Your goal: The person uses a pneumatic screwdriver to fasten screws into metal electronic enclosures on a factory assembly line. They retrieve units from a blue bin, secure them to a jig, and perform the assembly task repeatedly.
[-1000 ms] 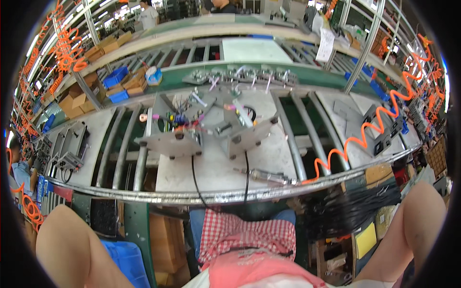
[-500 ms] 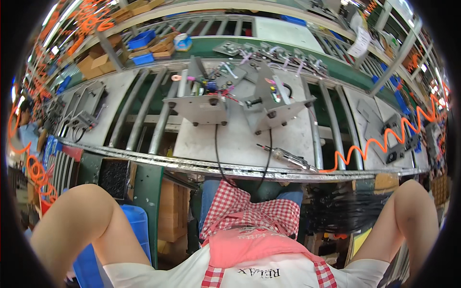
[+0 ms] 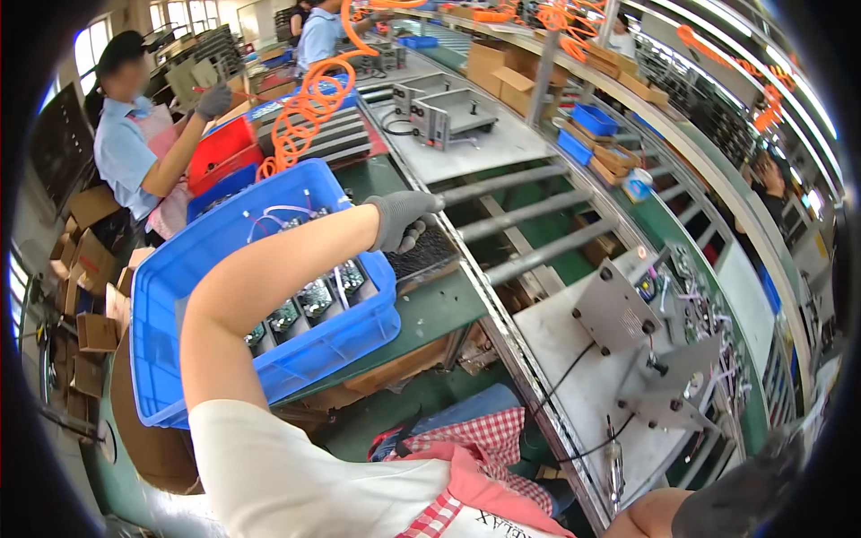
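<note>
Clock: we read hours on the head view, 12 at its top.
Right hand (image 3: 749,493): dark-gloved and smeared by blur, at 4 o'clock by the lower rim; finger spread and any hold, we cannot tell.
Screwdriver (image 3: 615,462): slim tool lying on the surface (image 3: 556,345) at about half past 4, a little left of the right hand.
Blue bin (image 3: 336,359): at 8 o'clock from the left fingers, long axis running 8 to 2; the left forearm crosses over it. The left hand is much the nearer of the two.
Circuit boards (image 3: 316,300): several, in the bin, partly hidden by that forearm.
Left hand (image 3: 401,220): grey-gloved, just past the bin's right end; fingers curled and narrow. Whether they hold anything, we cannot tell.
Black tray (image 3: 430,275): near the left fingers, at about 5 o'clock from them, dark and grainy inside; contact not clear to us.
Metal panels (image 3: 619,309): two grey footed assemblies on the surface, 3 to 4 o'clock, black cables trailing.
Grey chassis (image 3: 448,117): at 12, beyond the rollers (image 3: 525,215).
Co-worker (image 3: 130,148): at 10, gloved, near a red bin (image 3: 220,148).
</note>
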The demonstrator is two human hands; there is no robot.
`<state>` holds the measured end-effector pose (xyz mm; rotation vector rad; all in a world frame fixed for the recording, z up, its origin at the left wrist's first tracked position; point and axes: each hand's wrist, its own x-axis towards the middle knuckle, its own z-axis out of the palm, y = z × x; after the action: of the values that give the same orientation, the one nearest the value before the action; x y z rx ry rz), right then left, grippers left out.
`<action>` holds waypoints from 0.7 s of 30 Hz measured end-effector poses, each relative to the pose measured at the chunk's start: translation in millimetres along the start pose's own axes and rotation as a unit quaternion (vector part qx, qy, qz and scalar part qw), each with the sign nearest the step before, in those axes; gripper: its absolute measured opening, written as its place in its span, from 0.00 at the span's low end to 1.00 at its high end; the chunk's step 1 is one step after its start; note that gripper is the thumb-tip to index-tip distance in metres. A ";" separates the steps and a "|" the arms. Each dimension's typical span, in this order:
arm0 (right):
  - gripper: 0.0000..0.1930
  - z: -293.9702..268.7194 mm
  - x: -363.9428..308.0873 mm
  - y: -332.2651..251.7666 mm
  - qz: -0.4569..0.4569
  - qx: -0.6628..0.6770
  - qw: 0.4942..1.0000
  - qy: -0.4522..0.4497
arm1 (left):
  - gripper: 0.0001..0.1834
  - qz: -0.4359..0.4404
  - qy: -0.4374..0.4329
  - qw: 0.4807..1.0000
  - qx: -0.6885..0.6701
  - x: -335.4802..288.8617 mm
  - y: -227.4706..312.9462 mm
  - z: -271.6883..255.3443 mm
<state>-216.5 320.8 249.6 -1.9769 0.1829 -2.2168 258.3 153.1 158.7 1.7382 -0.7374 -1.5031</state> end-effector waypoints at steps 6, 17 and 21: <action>0.31 13.8 -9.5 33.0 0.203 0.073 0.973 -0.085 | 0.16 -0.023 0.125 0.984 -0.126 102.5 -15.8 -63.4; 0.22 12.2 -48.1 36.2 0.383 -0.032 0.922 -0.046 | 0.44 -0.066 0.029 0.996 -0.046 107.4 -8.2 -62.8; 0.22 15.6 -50.4 44.2 0.374 -0.049 0.924 -0.061 | 0.31 0.038 -0.116 0.988 -0.094 84.4 1.8 -97.5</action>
<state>-193.6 288.2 193.6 -1.6733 0.8790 -1.6030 368.0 99.0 118.0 1.3969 -0.7425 -1.6823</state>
